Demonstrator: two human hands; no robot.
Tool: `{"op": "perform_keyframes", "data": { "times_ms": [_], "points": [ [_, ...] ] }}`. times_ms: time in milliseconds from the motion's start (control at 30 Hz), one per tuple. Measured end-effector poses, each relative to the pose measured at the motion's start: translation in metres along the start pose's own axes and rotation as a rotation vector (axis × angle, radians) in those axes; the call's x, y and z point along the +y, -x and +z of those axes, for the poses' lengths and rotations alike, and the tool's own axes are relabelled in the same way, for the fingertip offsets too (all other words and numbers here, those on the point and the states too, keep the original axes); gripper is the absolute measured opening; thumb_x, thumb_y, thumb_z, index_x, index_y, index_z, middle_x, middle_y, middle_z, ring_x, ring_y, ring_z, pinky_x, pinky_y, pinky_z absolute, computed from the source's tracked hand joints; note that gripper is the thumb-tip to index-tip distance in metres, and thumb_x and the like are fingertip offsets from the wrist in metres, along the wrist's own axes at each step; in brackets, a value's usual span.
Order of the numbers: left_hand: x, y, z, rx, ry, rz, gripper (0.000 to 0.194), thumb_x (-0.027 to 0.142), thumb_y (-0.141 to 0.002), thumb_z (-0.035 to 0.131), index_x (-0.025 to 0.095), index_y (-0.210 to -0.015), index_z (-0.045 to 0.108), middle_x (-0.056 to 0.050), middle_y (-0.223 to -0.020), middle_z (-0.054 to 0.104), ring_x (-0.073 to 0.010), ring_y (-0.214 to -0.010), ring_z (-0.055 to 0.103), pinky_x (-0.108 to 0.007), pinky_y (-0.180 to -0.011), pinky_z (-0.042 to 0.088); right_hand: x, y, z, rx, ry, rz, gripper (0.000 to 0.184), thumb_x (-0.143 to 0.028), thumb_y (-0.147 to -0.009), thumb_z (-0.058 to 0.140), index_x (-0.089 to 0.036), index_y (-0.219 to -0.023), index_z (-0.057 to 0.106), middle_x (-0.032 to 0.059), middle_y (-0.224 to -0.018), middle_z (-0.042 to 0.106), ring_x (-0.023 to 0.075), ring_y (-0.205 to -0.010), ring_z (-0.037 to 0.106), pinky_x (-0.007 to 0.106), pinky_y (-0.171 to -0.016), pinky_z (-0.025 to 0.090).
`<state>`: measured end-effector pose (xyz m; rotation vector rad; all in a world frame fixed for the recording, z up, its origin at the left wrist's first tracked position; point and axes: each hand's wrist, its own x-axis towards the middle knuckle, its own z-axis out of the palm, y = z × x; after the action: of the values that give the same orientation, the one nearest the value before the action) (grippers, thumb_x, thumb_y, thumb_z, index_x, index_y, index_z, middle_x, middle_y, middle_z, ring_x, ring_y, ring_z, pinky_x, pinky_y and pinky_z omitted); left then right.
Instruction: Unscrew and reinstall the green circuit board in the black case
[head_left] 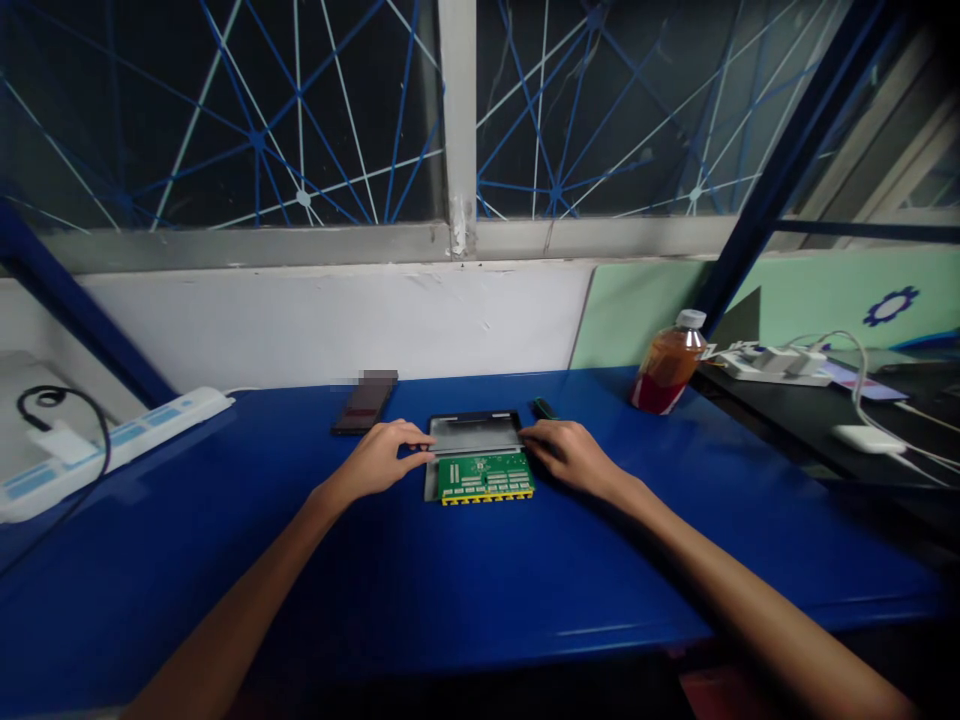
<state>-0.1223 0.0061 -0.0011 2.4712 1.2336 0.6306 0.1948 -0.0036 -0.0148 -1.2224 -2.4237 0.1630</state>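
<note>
A shallow grey and black case lies open in front of me on the blue table. Over its near part sits a green circuit board with white connectors and a yellow toothed strip along the front edge. My left hand pinches the case's left edge between thumb and fingers. At the opposite side, my right hand has its fingers closed on the right edge by the board's upper corner; its fingertips are partly hidden. Just beyond that hand lies a slim dark object with teal marks.
A dark phone lies behind my left hand. White power strips with cables run along the left side. An amber drink bottle stands at the back right, near a black surface with chargers and cables. Behind the blue table are a wall and windows.
</note>
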Motion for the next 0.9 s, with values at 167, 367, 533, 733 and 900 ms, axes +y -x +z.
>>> {"op": "perform_keyframes", "data": {
  "times_ms": [167,367,533,733,900],
  "points": [
    [-0.001,-0.001,0.001,-0.002,-0.017,0.044,0.022,0.033,-0.085,0.058,0.023,-0.094,0.075,-0.007,-0.096,0.073,-0.0223,-0.090,0.063,-0.034,-0.082,0.046,0.004,0.000,-0.008,0.060,0.023,0.060,0.027,-0.022,-0.090,0.046,-0.020,-0.109,0.065,0.0070,-0.100,0.071,0.0208,-0.086,0.065,0.029,-0.072,0.046],
    [0.001,-0.002,0.001,-0.015,-0.033,0.057,0.022,0.032,-0.086,0.058,0.022,-0.094,0.075,-0.008,-0.095,0.073,-0.0225,-0.089,0.063,-0.035,-0.080,0.047,0.012,0.002,-0.020,0.051,0.209,0.110,0.022,-0.026,-0.087,0.053,-0.021,-0.102,0.070,0.0081,-0.103,0.068,0.0224,-0.084,0.064,0.031,-0.066,0.045],
    [0.001,-0.002,0.000,-0.029,-0.041,0.054,0.022,0.030,-0.086,0.057,0.020,-0.095,0.075,-0.008,-0.096,0.073,-0.0217,-0.090,0.064,-0.034,-0.081,0.047,0.015,-0.001,-0.018,0.009,0.247,0.000,0.026,-0.031,-0.089,0.054,-0.020,-0.108,0.068,0.0104,-0.102,0.065,0.0242,-0.092,0.059,0.032,-0.070,0.045],
    [0.001,-0.003,0.000,-0.021,-0.054,0.055,0.021,0.031,-0.086,0.058,0.021,-0.093,0.075,-0.007,-0.095,0.073,-0.0216,-0.089,0.064,-0.033,-0.080,0.047,0.017,-0.010,-0.011,-0.043,0.274,-0.056,0.026,-0.028,-0.089,0.054,-0.020,-0.108,0.069,0.0103,-0.094,0.062,0.0224,-0.088,0.056,0.030,-0.068,0.042],
    [0.000,-0.002,0.000,-0.022,-0.057,0.064,0.022,0.032,-0.087,0.057,0.021,-0.094,0.075,-0.007,-0.094,0.073,-0.0213,-0.088,0.064,-0.033,-0.079,0.047,0.020,-0.012,-0.007,-0.048,0.261,-0.059,0.022,-0.025,-0.087,0.055,-0.022,-0.102,0.071,0.0083,-0.092,0.061,0.0202,-0.085,0.054,0.028,-0.066,0.038]
  ]
}}
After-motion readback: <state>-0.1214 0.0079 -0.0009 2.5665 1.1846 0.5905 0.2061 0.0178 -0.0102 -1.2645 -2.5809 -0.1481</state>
